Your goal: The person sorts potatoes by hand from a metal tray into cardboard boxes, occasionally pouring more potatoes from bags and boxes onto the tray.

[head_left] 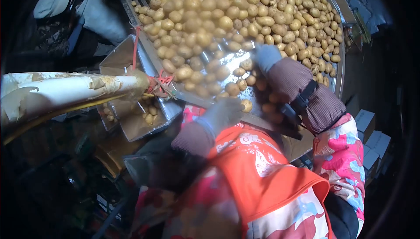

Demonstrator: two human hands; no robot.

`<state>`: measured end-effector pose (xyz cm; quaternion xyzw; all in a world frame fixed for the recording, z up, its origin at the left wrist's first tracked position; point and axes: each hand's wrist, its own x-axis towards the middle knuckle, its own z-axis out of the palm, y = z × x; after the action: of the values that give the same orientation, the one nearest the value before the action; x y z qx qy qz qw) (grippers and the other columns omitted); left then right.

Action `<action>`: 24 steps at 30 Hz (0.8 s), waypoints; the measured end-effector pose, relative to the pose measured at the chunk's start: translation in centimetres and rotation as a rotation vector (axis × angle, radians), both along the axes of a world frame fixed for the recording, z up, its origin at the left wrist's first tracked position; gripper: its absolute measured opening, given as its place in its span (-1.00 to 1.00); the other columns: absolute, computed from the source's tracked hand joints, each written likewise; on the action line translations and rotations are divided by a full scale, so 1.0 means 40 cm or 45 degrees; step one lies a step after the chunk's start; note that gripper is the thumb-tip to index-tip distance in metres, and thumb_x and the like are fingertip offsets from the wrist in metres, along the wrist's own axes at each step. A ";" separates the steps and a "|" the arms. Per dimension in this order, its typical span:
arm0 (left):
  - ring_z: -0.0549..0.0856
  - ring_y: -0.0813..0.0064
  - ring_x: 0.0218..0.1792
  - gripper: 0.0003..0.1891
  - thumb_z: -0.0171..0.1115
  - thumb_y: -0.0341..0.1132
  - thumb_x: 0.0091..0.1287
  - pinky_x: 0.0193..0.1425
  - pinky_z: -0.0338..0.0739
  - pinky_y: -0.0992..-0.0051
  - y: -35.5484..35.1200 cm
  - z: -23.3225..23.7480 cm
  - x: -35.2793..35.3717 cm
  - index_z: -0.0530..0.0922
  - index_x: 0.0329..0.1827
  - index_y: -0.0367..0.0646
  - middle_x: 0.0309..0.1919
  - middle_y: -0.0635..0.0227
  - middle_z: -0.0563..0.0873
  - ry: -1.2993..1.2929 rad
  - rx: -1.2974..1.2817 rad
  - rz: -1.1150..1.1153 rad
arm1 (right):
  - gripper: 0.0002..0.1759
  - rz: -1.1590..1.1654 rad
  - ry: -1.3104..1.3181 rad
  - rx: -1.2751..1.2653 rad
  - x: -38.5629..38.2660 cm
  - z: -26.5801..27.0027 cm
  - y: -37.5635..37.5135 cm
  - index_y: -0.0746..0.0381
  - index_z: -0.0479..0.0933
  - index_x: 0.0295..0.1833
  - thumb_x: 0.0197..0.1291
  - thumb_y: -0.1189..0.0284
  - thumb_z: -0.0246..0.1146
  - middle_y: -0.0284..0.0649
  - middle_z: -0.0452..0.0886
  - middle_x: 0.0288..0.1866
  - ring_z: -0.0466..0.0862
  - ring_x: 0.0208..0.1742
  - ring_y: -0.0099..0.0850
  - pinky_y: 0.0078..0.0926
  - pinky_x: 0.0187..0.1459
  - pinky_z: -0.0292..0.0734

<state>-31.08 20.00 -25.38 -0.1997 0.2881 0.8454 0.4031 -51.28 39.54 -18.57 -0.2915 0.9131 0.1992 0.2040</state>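
A heap of potatoes [271,15] covers most of a metal sorting table [234,59], whose shiny surface shows through in the middle. My right hand [267,57], in a blue-grey glove, reaches in at the near edge of the heap, its fingers smeared by motion. Close to the table's front edge is my left hand [224,113], in a grey glove and also blurred. A single potato [246,105] sits right at its fingertips. Between the hands lie several loose potatoes [232,89], and some on the left side look streaked.
A cardboard box [131,125] with potatoes inside stands below the table's left side. A white wrapped pole [74,88] juts in from the left, tied with red string. White cartons [365,121] are stacked at right. A person in a pale cap [52,3] is at upper left.
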 end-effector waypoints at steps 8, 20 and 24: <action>0.67 0.41 0.06 -0.91 0.24 -0.30 0.28 0.04 0.55 0.34 -0.005 0.008 -0.001 0.70 -0.25 0.11 -0.12 0.50 0.70 -0.107 -0.002 -0.026 | -0.72 -0.242 0.047 -0.707 0.036 0.003 0.104 0.07 0.70 -0.08 0.09 0.27 0.49 -0.17 0.64 0.01 0.74 0.02 -0.16 -0.14 -0.04 0.68; 0.64 0.52 -0.27 -0.62 0.35 -0.22 0.44 -0.17 0.64 0.57 0.012 0.168 -0.039 0.65 0.29 -0.04 0.06 0.38 0.73 -0.336 0.149 0.570 | -0.30 -0.585 -0.321 -1.383 0.113 0.140 0.082 0.21 0.48 0.44 0.26 0.12 0.40 0.06 0.59 0.29 0.59 0.31 0.01 -0.12 0.36 0.48; 0.63 0.55 -0.32 -0.64 0.31 -0.16 0.47 -0.31 0.57 0.62 -0.058 0.215 0.000 0.66 0.24 -0.08 -0.08 0.37 0.74 -0.423 0.138 0.521 | -0.27 -0.369 0.308 -0.437 0.060 0.119 0.119 0.15 0.48 0.47 0.28 0.00 0.34 0.15 0.57 0.29 0.55 0.37 0.09 -0.03 0.40 0.46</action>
<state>-31.09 17.67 -16.76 -0.3679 0.1260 0.8791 0.2756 -48.89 44.31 -13.82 -0.1619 0.9835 0.0435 0.0673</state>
